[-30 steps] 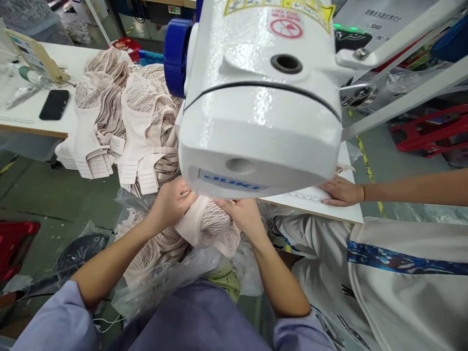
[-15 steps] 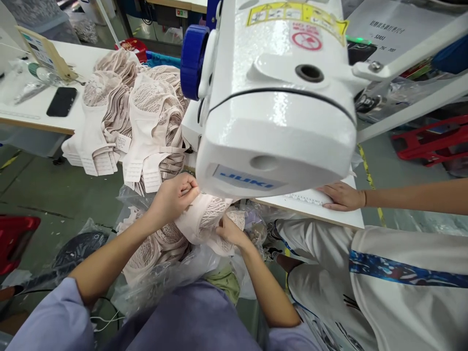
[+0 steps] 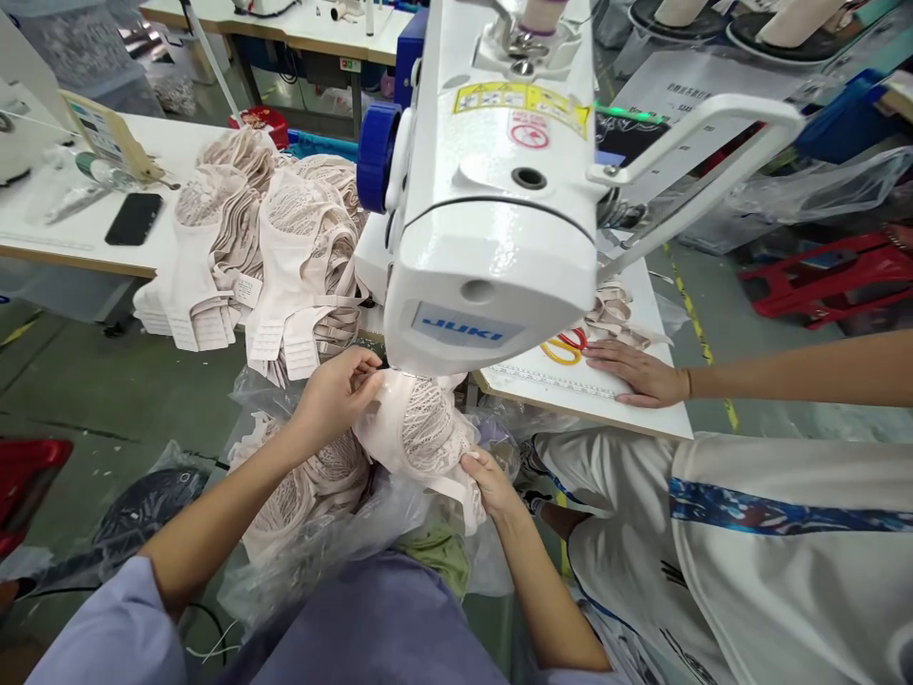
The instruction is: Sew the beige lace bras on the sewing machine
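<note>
A pale beige lace bra (image 3: 428, 428) is stretched between my two hands, just below the head of a white sewing machine (image 3: 492, 257). My left hand (image 3: 342, 390) pinches its upper left edge close to the machine's front. Lower down on the right, my right hand (image 3: 489, 480) grips the lace edge between thumb and fingers. The machine head hides the needle area. More lace bras (image 3: 335, 471) lie in clear plastic beneath my left forearm.
Stacked beige bras (image 3: 292, 247) hang over the table edge at left, near a black phone (image 3: 133, 219). At right, another person's hand (image 3: 634, 371) rests on the table beside scissors (image 3: 563, 347) and a ruler (image 3: 549, 381). A red stool (image 3: 834, 276) stands behind.
My right hand has moved right and slightly down, spreading the bra so its lace cup shows. My left hand stays near the machine. The view has shifted, revealing the scissors.
</note>
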`<state>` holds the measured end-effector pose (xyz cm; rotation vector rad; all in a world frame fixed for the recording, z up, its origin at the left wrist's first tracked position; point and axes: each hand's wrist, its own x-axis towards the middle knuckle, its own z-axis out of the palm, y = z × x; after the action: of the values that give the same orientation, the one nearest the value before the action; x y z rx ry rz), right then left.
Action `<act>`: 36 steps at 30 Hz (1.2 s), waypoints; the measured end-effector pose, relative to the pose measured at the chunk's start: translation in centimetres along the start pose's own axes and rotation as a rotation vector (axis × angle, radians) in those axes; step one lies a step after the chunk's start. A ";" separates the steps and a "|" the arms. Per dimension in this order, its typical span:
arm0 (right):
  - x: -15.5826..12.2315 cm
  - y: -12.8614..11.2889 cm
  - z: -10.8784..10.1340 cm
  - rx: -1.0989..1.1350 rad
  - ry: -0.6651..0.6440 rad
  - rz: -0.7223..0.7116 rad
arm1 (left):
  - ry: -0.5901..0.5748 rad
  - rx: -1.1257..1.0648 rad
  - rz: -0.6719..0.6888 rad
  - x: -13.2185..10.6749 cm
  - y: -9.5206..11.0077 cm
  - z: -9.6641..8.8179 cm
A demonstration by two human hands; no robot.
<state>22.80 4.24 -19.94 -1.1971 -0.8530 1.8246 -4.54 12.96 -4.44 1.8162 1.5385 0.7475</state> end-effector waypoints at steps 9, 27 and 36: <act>-5.0 -7.2 2.2 -0.473 -0.169 -0.204 | 0.058 0.116 0.686 -7.1 4.4 1.4; -2.1 -14.7 7.2 -1.073 -0.211 -0.590 | -0.435 0.080 0.180 -2.0 3.8 -0.3; 2.7 -15.3 5.8 -0.941 -0.088 -0.375 | -0.262 -0.025 0.015 2.8 2.2 -1.3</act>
<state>20.32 13.17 -6.21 -1.3560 -1.9597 1.1641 -3.76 15.60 -1.85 1.8280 1.3405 0.5092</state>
